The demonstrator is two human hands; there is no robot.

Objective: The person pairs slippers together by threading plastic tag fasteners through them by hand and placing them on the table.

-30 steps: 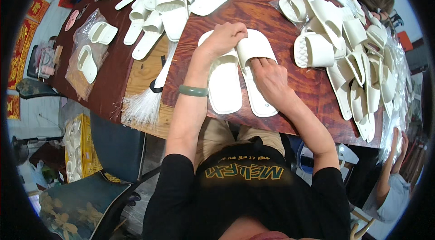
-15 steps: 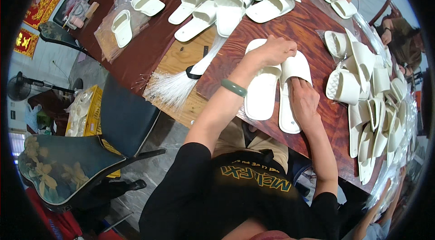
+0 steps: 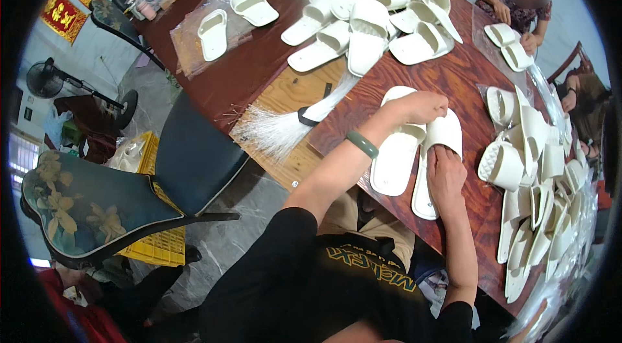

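Note:
Two white slide slippers lie side by side in front of me, a left slipper point(image 3: 396, 165) and a right slipper point(image 3: 446, 132). Over the inner edges of their straps is my left hand point(image 3: 421, 108), its fingers closed in a pinch. What it pinches, if anything, is too small or hidden to make out. Fingers of my right hand point(image 3: 447, 174) are bent together and reach into the right slipper's strap opening. Their tips are hidden there. Left of the slippers lies a bundle of thin white plastic strands point(image 3: 278, 124) bound with a black band.
White slippers point(image 3: 369, 29) are heaped at the back, with another pile point(image 3: 534, 178) at the right. Two slippers lie on plastic bags point(image 3: 188, 51) at the far left. Across the table a person point(image 3: 499, 3) handles slippers. A dark chair point(image 3: 194, 148) stands left.
The view has shifted, so the whole scene sits lower and further right. Both hands stay at the same slipper pair, with little visible change in their grip.

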